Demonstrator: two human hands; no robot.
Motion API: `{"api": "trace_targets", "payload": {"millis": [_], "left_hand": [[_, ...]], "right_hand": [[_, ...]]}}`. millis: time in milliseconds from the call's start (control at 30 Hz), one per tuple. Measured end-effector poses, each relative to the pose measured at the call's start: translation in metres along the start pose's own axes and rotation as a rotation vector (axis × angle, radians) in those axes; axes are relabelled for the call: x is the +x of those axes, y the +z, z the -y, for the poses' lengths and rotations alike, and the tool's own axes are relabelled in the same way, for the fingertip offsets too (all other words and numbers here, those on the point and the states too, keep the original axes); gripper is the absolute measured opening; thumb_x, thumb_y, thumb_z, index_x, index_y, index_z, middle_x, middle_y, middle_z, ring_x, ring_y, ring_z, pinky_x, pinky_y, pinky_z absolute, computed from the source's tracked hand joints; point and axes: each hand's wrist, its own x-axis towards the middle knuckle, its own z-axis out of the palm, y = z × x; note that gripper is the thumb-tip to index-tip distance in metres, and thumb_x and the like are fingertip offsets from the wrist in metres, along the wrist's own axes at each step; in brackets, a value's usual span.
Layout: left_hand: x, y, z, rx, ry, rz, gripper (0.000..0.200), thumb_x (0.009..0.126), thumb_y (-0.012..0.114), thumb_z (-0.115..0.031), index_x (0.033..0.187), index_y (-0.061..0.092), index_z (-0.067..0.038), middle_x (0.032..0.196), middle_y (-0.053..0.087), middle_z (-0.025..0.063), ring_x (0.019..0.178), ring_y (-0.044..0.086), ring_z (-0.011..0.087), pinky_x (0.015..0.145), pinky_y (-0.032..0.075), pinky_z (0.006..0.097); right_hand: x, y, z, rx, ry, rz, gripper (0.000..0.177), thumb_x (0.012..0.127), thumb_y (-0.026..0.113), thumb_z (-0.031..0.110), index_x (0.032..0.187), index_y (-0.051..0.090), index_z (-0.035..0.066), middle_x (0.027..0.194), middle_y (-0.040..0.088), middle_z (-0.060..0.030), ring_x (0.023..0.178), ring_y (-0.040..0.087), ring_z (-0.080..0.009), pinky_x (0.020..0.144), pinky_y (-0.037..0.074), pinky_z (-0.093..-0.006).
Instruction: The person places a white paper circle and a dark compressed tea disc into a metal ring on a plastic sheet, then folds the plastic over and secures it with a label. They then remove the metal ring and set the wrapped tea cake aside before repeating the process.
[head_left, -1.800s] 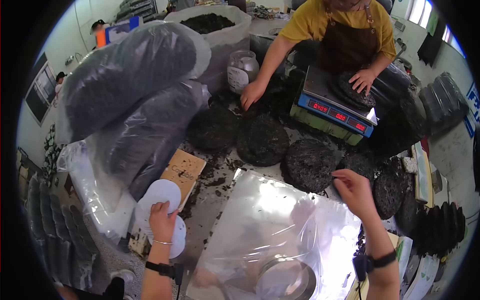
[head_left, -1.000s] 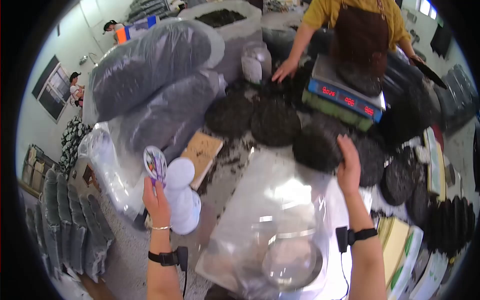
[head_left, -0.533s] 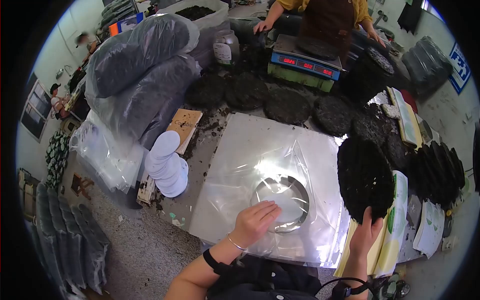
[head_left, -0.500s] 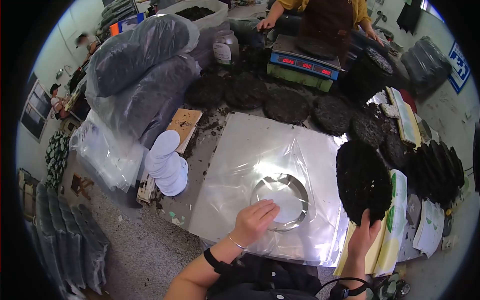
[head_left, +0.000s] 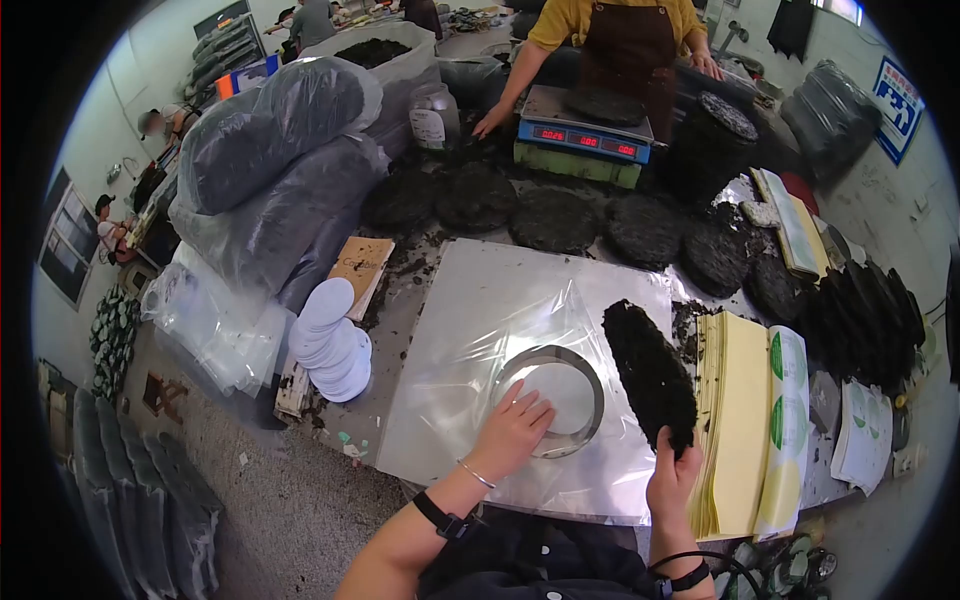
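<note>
My right hand (head_left: 672,482) grips the lower edge of a dark round tea cake (head_left: 650,372), held tilted on edge just right of a metal ring (head_left: 549,398). The ring lies on a clear plastic sheet (head_left: 500,310) and has a white paper disc (head_left: 560,393) inside it. My left hand (head_left: 512,435) rests flat on the ring's near-left rim, fingers spread over the disc's edge. Several more tea cakes (head_left: 553,219) lie in a row beyond the sheet.
A stack of white paper discs (head_left: 328,337) sits left of the sheet beside a cardboard box (head_left: 362,266). Big plastic bags (head_left: 270,150) of loose tea pile at the left. Yellow paper wrappers (head_left: 745,420) lie right. A person in a brown apron (head_left: 620,40) stands at a scale (head_left: 580,137).
My left hand carried a paper disc from the stack to the ring and now presses there. My right hand lifted a tea cake from the row and brought it down beside the ring.
</note>
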Motion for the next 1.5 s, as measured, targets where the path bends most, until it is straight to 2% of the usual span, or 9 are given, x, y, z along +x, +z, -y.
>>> {"api": "trace_targets", "payload": {"millis": [100, 200, 367, 433, 600, 800, 1067, 1300, 1500], "left_hand": [[-0.001, -0.015, -0.002, -0.034, -0.032, 0.014, 0.034, 0.082, 0.073, -0.018, 0.115, 0.072, -0.009, 0.125, 0.069, 0.0046, 0.128, 0.061, 0.0243, 0.122, 0.036, 0.049], [-0.005, -0.042, 0.001, -0.081, -0.117, -0.076, 0.031, 0.088, 0.073, -0.022, 0.115, 0.071, -0.007, 0.122, 0.069, 0.007, 0.122, 0.063, 0.0261, 0.117, 0.039, 0.0484], [-0.03, -0.054, 0.02, -0.48, -0.686, -0.537, 0.03, 0.092, 0.073, -0.024, 0.116, 0.07, -0.006, 0.111, 0.069, 0.0112, 0.098, 0.068, 0.0266, 0.089, 0.053, 0.041], [0.004, -0.083, 0.02, -0.662, -0.695, -0.285, 0.035, 0.089, 0.076, -0.023, 0.117, 0.068, -0.004, 0.1, 0.067, 0.0117, 0.085, 0.065, 0.0275, 0.071, 0.051, 0.0369], [0.038, -0.051, 0.026, -0.201, -0.341, 0.457, 0.124, 0.053, 0.1, -0.039, 0.153, 0.033, -0.008, 0.122, 0.052, 0.018, 0.097, 0.068, 0.0349, 0.083, 0.061, 0.044], [0.065, -0.012, 0.015, -0.041, -0.446, 0.701, 0.129, 0.047, 0.102, -0.029, 0.152, 0.031, -0.007, 0.122, 0.053, 0.0217, 0.097, 0.069, 0.0373, 0.079, 0.062, 0.0429], [0.054, 0.039, 0.018, -0.003, -0.536, 0.707, 0.122, 0.053, 0.098, -0.019, 0.154, 0.03, -0.009, 0.126, 0.051, 0.0231, 0.099, 0.07, 0.0403, 0.078, 0.062, 0.0459], [0.04, -0.023, 0.028, -0.359, -0.336, -0.094, 0.054, 0.087, 0.075, -0.017, 0.136, 0.058, -0.003, 0.128, 0.06, 0.0152, 0.117, 0.06, 0.0367, 0.101, 0.05, 0.045], [0.028, 0.003, 0.063, -0.344, -0.29, 0.1, 0.079, 0.091, 0.074, -0.03, 0.155, 0.039, -0.001, 0.154, 0.047, 0.0211, 0.139, 0.047, 0.0388, 0.117, 0.038, 0.047]], "right_hand": [[0.007, 0.019, 0.009, -0.135, -0.171, 0.065, 0.038, 0.101, 0.051, -0.004, 0.139, 0.057, -0.004, 0.133, 0.064, -0.0162, 0.123, 0.061, -0.023, 0.107, 0.045, -0.0334], [0.02, 0.038, 0.02, -0.409, -0.493, 0.187, 0.065, 0.075, 0.054, -0.014, 0.139, 0.061, 0.001, 0.142, 0.06, -0.0214, 0.137, 0.052, -0.0437, 0.116, 0.039, -0.0497], [0.0, 0.063, -0.014, -0.811, -0.674, 0.413, 0.061, 0.076, 0.065, 0.0, 0.134, 0.069, 0.016, 0.145, 0.06, -0.0127, 0.127, 0.056, -0.033, 0.106, 0.044, -0.0463], [-0.007, 0.069, -0.039, -0.735, -0.451, 0.707, 0.068, 0.077, 0.068, 0.004, 0.143, 0.062, 0.018, 0.15, 0.056, -0.0113, 0.129, 0.055, -0.032, 0.107, 0.044, -0.0457], [0.04, 0.062, -0.043, -0.35, -0.26, 0.942, 0.1, 0.071, 0.092, 0.033, 0.154, 0.042, 0.006, 0.148, 0.047, -0.0257, 0.132, 0.051, -0.0439, 0.109, 0.045, -0.0506], [0.08, 0.118, -0.053, -0.986, 0.077, 1.017, 0.137, 0.046, 0.103, 0.034, 0.153, 0.024, 0.003, 0.134, 0.042, -0.0273, 0.108, 0.065, -0.0474, 0.089, 0.06, -0.0485], [0.073, 0.122, -0.088, -0.948, 0.073, 0.974, 0.133, 0.045, 0.102, 0.032, 0.151, 0.026, 0.005, 0.136, 0.044, -0.032, 0.106, 0.066, -0.0506, 0.088, 0.059, -0.05], [0.094, 0.093, -0.026, -0.492, -0.323, 0.562, 0.044, 0.08, 0.076, 0.006, 0.123, 0.067, 0.003, 0.119, 0.063, -0.0218, 0.112, 0.061, -0.0429, 0.099, 0.05, -0.0459], [0.118, 0.082, -0.108, -0.279, -0.099, 0.796, 0.059, 0.1, 0.065, 0.02, 0.154, 0.046, 0.007, 0.147, 0.056, -0.0224, 0.139, 0.053, -0.0378, 0.115, 0.042, -0.0421]]}}
